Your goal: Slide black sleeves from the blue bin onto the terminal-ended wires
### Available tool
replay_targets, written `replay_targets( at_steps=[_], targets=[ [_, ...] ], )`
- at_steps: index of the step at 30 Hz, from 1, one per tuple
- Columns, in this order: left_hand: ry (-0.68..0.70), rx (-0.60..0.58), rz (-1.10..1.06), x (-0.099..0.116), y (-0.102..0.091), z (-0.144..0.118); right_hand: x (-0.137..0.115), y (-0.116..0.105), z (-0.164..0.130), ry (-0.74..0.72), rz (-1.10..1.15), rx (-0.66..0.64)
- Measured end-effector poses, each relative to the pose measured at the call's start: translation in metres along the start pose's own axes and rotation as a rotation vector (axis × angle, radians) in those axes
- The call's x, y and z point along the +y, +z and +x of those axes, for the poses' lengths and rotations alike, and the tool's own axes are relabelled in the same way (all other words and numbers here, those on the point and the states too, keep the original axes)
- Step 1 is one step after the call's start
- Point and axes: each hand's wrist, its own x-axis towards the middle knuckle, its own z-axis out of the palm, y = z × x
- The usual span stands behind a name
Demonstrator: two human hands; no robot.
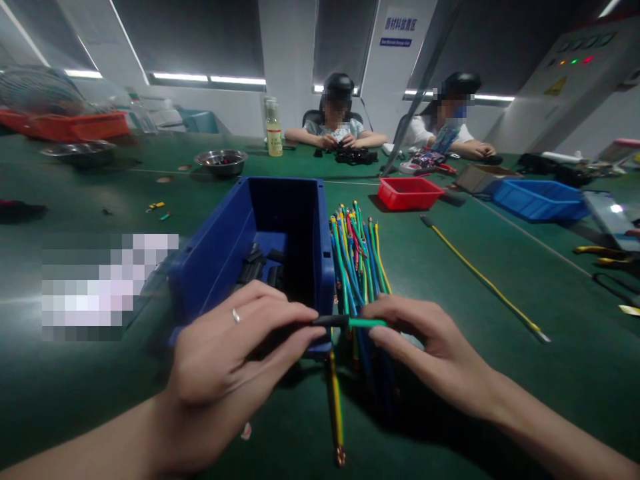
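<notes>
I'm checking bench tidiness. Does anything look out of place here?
Mildly: small yellow and green bits lie loose left of the blue bin, perhaps stray scraps, and one yellow-green wire lies alone, right of the wire bundle.

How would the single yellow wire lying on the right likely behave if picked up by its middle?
The yellow wire would probably be semi-stiff rather than limp, since it lies nearly straight. It is thin for its length, so likely light. The dark piece at its far end may be less bendable, as it looks thicker.
</notes>
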Motion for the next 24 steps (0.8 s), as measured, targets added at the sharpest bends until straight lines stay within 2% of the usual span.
replay_targets(
  at_steps=[3, 7, 10, 15, 20, 24],
  targets=[
    [-0.036, 0.046, -0.006, 0.002, 0.001, 0.002, 0.004, -0.001, 0.001, -0.068, -0.007, -0.003],
    [-0.043, 0.004, -0.028, 0.002, 0.001, 0.003, 0.005, -0.003, -0.002, -0.115, 0.021, -0.008],
    [-0.073, -0.008, -0.027, 0.001, 0.002, 0.003, 0.005, -0.004, -0.004, -0.071, 0.042, -0.033],
    [-0.01, -0.025, -0.029, -0.002, 0.003, 0.0, 0.005, 0.0, -0.005, 0.069, 0.139, -0.113],
    [0.058, -0.064, -0.049, -0.008, 0.006, -0.003, 0.003, 0.002, -0.006, 0.087, 0.2, -0.06],
    [0.062, -0.027, -0.042, -0.007, 0.008, 0.001, 0.003, 0.006, -0.008, 0.134, 0.294, -0.063]
  ],
)
